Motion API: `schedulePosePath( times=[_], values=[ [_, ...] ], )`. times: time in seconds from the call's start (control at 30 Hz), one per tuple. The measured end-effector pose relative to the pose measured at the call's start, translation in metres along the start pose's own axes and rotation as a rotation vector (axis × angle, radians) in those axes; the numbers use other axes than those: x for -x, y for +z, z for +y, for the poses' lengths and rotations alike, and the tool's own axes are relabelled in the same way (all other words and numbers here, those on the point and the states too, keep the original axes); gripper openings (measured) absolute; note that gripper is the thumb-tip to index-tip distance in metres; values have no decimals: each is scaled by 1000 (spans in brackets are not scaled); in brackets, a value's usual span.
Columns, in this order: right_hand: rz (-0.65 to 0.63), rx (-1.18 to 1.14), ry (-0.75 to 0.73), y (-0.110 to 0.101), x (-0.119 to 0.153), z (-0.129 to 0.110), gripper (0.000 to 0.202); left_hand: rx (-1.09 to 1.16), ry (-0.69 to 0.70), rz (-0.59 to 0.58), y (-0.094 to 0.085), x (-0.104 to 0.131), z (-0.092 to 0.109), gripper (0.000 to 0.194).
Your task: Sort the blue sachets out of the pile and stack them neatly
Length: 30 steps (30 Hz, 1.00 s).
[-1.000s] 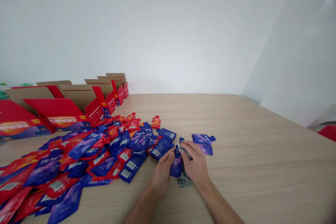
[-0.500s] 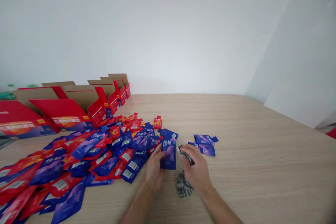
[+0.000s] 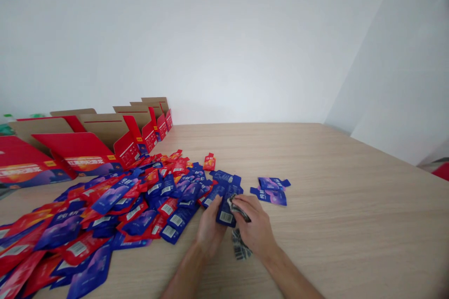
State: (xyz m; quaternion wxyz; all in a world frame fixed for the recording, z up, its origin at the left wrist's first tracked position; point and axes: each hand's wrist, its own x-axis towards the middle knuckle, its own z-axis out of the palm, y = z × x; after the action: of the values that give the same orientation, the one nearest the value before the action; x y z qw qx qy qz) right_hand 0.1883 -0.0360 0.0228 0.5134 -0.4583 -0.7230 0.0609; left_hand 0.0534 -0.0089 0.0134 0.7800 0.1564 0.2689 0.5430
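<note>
Between my hands is a blue pouch (image 3: 225, 214), its barcode side facing up. My left hand (image 3: 209, 230) grips it by the left edge, thumb on top. My right hand (image 3: 257, 225) is closed around a bunched black-and-white patterned cloth (image 3: 241, 246), pressed against the pouch's upper right part. A loose end of the cloth hangs below the fingers. Just beyond the held pouch lies another blue pouch (image 3: 224, 177). To the right of it, two overlapping blue-purple pouches (image 3: 272, 191) rest on the table.
A heap of red and blue pouches (image 3: 122, 205) spreads over the left side of the wooden table (image 3: 333, 224). Behind it stand several opened red cartons (image 3: 84, 149) in a row. A single red pouch (image 3: 209, 162) lies past the heap. A white wall (image 3: 245, 46) rises behind.
The pouch in my left hand has turned from its printed front to its barcode back. My right hand has moved left with the cloth, onto the pouch.
</note>
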Motion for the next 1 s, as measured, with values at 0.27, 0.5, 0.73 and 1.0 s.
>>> schedulePosePath(
  times=[0.27, 0.5, 0.73, 1.0],
  values=[
    [-242, 11, -144, 8, 3, -10, 37, -1, -78, -88, 1, 1, 9, 34],
    [-62, 78, -68, 3, 3, 1, 31, 18, -102, -62, 2, 2, 1, 24],
    [-3, 84, -19, -1, -2, 2, 27, -128, -49, -28, -2, 3, -5, 33],
    [51, 83, 17, -4, -3, 4, 25, -149, 0, -52, -1, 4, -8, 36]
  ],
)
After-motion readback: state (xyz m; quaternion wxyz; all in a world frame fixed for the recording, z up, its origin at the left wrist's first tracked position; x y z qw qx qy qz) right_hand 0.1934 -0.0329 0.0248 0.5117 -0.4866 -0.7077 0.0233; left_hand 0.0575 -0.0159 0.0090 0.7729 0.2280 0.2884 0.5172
